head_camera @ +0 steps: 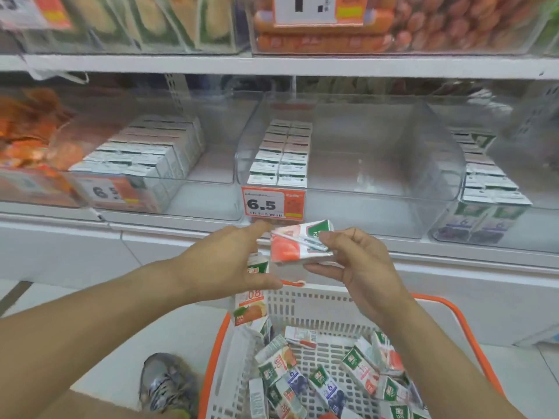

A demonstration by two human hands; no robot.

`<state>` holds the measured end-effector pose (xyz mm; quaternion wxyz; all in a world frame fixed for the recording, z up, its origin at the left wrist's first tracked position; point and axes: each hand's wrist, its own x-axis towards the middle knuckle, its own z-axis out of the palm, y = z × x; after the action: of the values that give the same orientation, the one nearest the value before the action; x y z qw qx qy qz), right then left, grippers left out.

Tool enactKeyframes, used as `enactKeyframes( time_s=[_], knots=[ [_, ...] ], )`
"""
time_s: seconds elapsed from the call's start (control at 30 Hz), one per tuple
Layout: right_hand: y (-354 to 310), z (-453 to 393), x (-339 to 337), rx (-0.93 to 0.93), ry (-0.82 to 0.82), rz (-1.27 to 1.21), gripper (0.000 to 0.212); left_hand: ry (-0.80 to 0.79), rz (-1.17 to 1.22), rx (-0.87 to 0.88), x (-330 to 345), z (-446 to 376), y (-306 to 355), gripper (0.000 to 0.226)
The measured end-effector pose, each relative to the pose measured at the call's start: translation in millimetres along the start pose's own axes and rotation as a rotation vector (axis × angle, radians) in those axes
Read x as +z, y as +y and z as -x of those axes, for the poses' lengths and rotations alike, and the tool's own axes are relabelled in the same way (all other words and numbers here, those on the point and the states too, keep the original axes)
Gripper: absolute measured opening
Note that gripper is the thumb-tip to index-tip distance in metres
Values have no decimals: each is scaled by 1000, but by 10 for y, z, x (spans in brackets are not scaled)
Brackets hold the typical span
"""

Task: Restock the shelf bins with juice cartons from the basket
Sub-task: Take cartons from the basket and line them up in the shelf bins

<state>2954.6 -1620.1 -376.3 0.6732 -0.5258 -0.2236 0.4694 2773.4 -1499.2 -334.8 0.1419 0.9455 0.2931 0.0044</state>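
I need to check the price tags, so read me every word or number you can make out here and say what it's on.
"6.5": middle bin's price tag.
"6.5", partly cut off: left bin's price tag.
"08", upside down: carton gripped by the left hand.
"6": shelved cartons at right.
Unreadable: top price sign; print on the right hand's carton.

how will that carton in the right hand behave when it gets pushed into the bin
The carton looks like a stiff box with flat faces, so it should slide rather than roll. The right hand pinches it with fingertips alone, so it is probably light. Cartons in the clear bin stand upright in rows, so it will likely stand too.
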Motion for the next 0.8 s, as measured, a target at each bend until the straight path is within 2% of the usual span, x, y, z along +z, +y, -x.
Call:
enactKeyframes(
  time_s=[0.07,0.13,0.27,0.33,0.4,0.5,0.57,0.63,0.73,0.8],
  knots=[
    [-62,29,145,-9,13,1,17,29,17,-2,-41,-8,-56,88],
    [-141,42,302,-23,13,28,21,18,130,-2,-81,-1,-183,80],
    [-289,23,622,-89,-35,118,43,53,370,-25,-203,55,-472,60],
    [-382,-16,731,-143,-136,180,60,39,502,-26,-284,117,-600,57],
    [-491,-100,816,-200,-320,312,75,16,668,-26,-369,218,-730,52],
    [-582,-278,1020,-276,-495,514,73,5,796,-46,-464,394,-961,43],
    [-600,-347,1237,-349,-495,605,67,26,815,-78,-509,491,-1117,43],
    [-606,-397,1485,-434,-465,665,64,113,822,-144,-561,551,-1243,51],
    [-592,-571,1818,-555,-332,718,60,310,849,-317,-608,577,-1389,60],
    [-559,-771,2000,-615,-224,797,58,359,860,-378,-597,566,-1461,58]
  ],
)
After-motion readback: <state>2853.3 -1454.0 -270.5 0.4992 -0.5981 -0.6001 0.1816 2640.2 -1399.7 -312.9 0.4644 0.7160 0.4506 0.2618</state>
